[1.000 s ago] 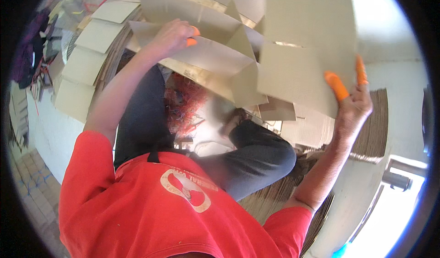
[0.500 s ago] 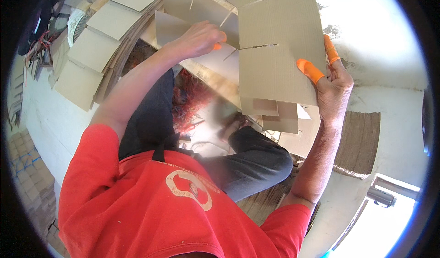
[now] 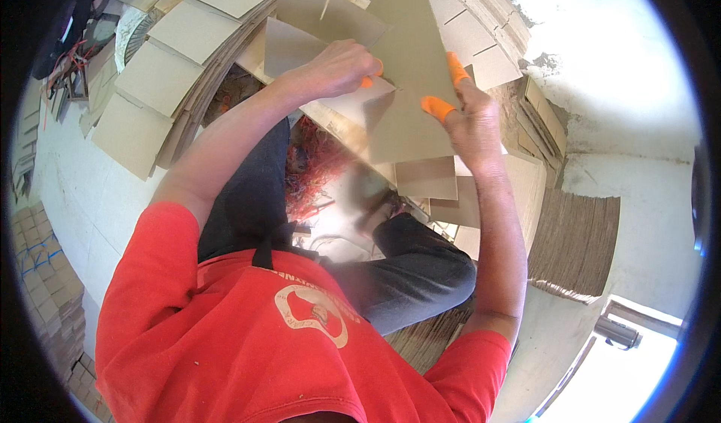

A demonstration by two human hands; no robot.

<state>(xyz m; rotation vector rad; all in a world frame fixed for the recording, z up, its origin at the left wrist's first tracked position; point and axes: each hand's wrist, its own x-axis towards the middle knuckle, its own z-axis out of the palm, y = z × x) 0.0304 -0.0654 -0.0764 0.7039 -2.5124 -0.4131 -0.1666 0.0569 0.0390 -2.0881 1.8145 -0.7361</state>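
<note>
My right hand (image 3: 475, 126), with orange finger covers on the thumb and a finger, grips the right edge of a tan cardboard sheet (image 3: 409, 119). The sheet stands tilted above a wooden board (image 3: 330, 123). My left hand (image 3: 347, 66) is closed in a pinch, also with orange finger covers, at the slotted cardboard divider (image 3: 297, 46) left of the sheet. Its fingertips are partly hidden, and the two cardboard pieces meet just right of them. Smaller cardboard pieces (image 3: 426, 178) lie below the sheet's lower edge.
Overlapping stacks of cardboard sheets (image 3: 161, 78) stand at the left. More slotted cardboard (image 3: 477, 40) lies beyond my right hand, and a brown cardboard stack (image 3: 574, 243) is at the right. Red stringy scraps (image 3: 312, 168) lie between my legs.
My right hand has moved left, swinging the cardboard sheet left and turning it more edge-on. Cardboard behind it has come into view. My left hand has shifted slightly right and down.
</note>
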